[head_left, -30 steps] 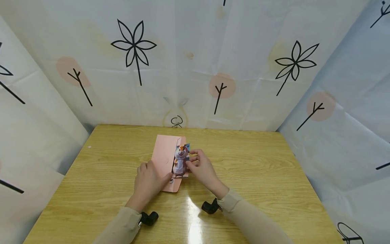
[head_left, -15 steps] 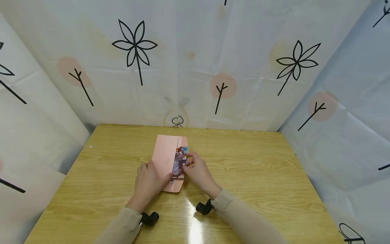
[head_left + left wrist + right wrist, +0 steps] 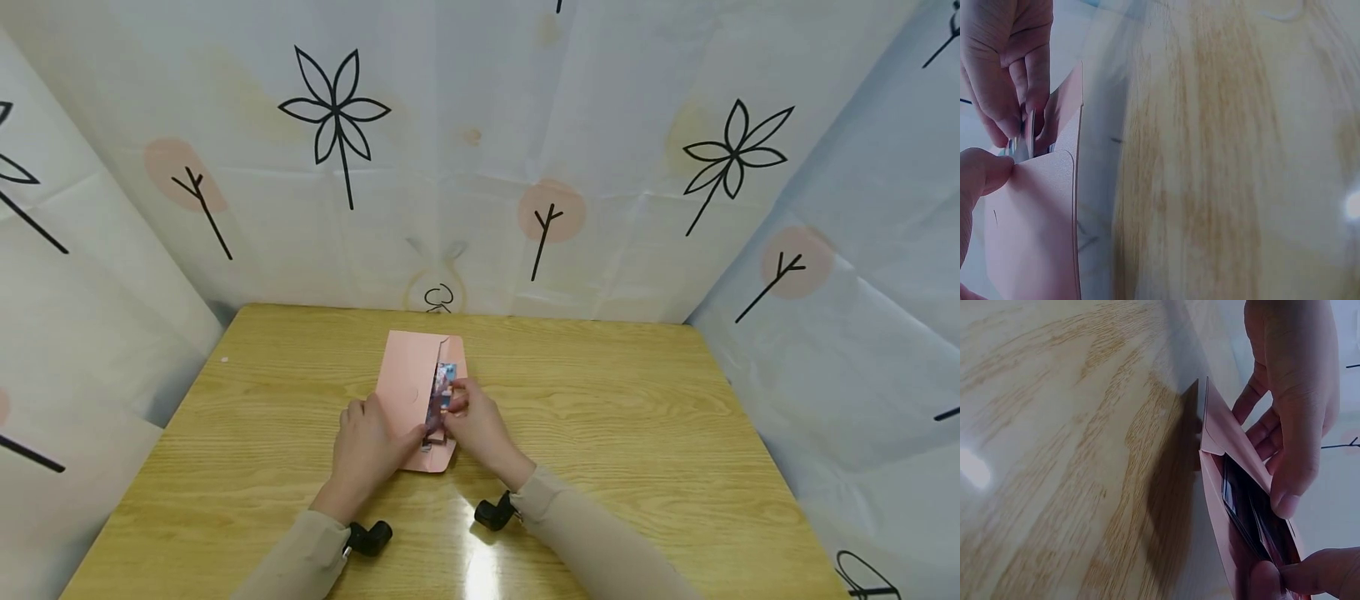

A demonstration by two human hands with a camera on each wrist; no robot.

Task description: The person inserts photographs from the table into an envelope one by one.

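Note:
A pink paper envelope [image 3: 405, 367] lies on the table with its mouth to the right and its flap folded out. My left hand [image 3: 367, 446] grips its near left part, the thumb [image 3: 988, 170] along the mouth's edge. Between the thumb and fingers of my right hand [image 3: 480, 423] is a glossy picture card [image 3: 446, 375], mostly inside the envelope with a colourful strip showing. In the right wrist view the pocket gapes, and dark, shiny cards [image 3: 1244, 503] stand inside it. Right fingertips [image 3: 1300, 575] are right at the opening.
The wood-grain table [image 3: 600, 400] stretches around the envelope, with a bright glare spot near its front. Pale cloth [image 3: 480, 167] printed with flowers and trees hangs behind and at both sides. Each wrist wears a small black camera [image 3: 369, 538].
My right hand has moved left with the picture card, which has slid deeper into the envelope; its animal picture is now mostly covered. My left hand has kept its hold on the envelope.

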